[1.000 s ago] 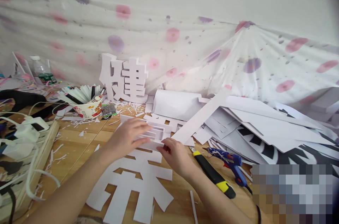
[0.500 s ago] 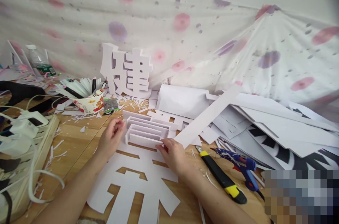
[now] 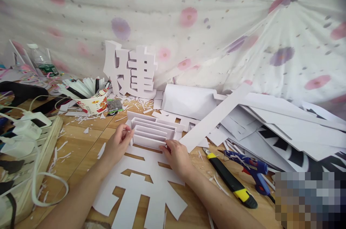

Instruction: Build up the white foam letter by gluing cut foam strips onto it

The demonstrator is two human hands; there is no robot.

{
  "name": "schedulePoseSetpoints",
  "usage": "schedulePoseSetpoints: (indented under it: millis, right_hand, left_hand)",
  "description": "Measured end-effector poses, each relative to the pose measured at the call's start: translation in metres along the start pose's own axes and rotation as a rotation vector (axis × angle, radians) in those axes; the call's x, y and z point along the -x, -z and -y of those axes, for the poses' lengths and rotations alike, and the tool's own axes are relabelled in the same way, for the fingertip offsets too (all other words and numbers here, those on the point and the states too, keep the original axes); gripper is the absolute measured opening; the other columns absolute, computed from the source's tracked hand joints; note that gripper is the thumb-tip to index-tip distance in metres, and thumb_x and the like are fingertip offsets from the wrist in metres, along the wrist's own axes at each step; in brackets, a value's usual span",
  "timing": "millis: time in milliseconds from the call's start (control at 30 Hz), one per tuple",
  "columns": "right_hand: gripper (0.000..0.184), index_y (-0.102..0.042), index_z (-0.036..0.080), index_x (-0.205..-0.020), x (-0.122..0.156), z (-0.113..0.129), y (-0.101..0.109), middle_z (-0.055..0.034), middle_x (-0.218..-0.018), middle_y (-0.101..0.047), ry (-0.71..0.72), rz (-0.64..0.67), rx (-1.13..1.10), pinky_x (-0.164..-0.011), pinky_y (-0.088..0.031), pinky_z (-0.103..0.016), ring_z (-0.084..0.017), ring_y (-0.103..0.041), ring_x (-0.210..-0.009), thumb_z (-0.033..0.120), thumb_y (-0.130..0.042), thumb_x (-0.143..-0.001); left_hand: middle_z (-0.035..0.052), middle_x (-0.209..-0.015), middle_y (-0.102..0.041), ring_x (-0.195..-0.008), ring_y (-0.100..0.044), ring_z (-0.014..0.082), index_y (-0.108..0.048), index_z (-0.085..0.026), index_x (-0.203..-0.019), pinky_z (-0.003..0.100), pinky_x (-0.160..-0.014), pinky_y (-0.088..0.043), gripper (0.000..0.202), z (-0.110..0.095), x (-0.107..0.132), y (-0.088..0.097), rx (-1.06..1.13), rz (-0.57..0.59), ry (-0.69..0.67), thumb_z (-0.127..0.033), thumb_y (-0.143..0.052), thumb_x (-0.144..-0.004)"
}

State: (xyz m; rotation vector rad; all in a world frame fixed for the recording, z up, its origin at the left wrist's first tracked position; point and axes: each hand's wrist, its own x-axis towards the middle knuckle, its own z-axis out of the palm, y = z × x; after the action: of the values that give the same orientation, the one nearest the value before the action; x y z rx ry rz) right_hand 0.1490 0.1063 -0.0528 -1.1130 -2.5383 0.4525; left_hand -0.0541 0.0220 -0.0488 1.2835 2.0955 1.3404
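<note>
A flat white paper character cutout (image 3: 146, 185) lies on the wooden table (image 3: 81, 149) in front of me. Walls of white strip stand glued along its upper part (image 3: 152, 131). My left hand (image 3: 119, 144) pinches the left end of those raised strips with curled fingers. My right hand (image 3: 175, 155) presses fingertips against the right end of the nearest strip. A finished white 3D character (image 3: 131, 70) stands upright against the floral cloth behind.
A black and yellow utility knife (image 3: 229, 184) and a blue glue gun (image 3: 250, 169) lie right of my right hand. White card sheets (image 3: 270, 120) pile up at right. A paper cup of strips (image 3: 90, 101), a bottle (image 3: 40, 61) and white cables (image 3: 27, 128) sit at left.
My left hand came off the top of the raised strips and moved to their left end, where it now pinches. The camera tilted down slightly. My right hand stayed at the right end.
</note>
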Motion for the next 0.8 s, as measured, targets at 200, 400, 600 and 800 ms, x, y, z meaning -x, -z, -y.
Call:
schedulePoseSetpoints:
  millis: [200,400,600,800]
  right_hand:
    - [0.018,-0.057,0.020,-0.068,-0.0009,0.0007,-0.0015,-0.0028,-0.073,-0.064,0.002,0.002,0.001,-0.059,-0.034,-0.024,-0.017,-0.057,-0.069,0.024,-0.050,-0.085]
    - [0.019,-0.056,0.020,-0.068,-0.0017,0.0006,-0.0028,-0.0030,-0.073,-0.064,-0.003,0.003,0.005,-0.058,-0.033,-0.024,-0.017,-0.057,-0.069,0.024,-0.050,-0.085]
    - [0.019,-0.055,0.020,-0.067,-0.0015,0.0018,-0.0015,-0.0027,-0.073,-0.063,-0.001,0.013,0.004,-0.058,-0.033,-0.024,-0.016,-0.057,-0.068,0.024,-0.050,-0.085]
    - [0.019,-0.056,0.019,-0.068,-0.0026,0.0032,0.0004,-0.0033,-0.074,-0.064,0.003,0.027,0.004,-0.058,-0.033,-0.024,-0.017,-0.058,-0.069,0.023,-0.050,-0.085]
  left_hand:
    - [-0.0085,-0.054,-0.043,-0.046,-0.041,0.0112,-0.043,-0.024,-0.082,0.023,-0.049,-0.032,0.027,0.0051,-0.0025,-0.0015,0.035,0.006,0.019,-0.050,-0.048,-0.077]
    - [-0.0094,-0.050,-0.043,-0.044,-0.042,0.0109,-0.045,-0.024,-0.079,0.023,-0.047,-0.032,0.027,0.0032,-0.0028,-0.0021,0.065,-0.024,0.022,-0.049,-0.053,-0.072]
    - [-0.0094,-0.050,-0.043,-0.043,-0.043,0.0112,-0.046,-0.024,-0.078,0.023,-0.046,-0.031,0.027,0.0017,-0.0022,-0.0021,0.067,-0.035,0.024,-0.048,-0.055,-0.071]
    - [-0.0100,-0.049,-0.042,-0.043,-0.042,0.0108,-0.045,-0.024,-0.079,0.023,-0.047,-0.031,0.027,0.0020,-0.0023,-0.0028,0.079,-0.017,0.027,-0.048,-0.054,-0.072]
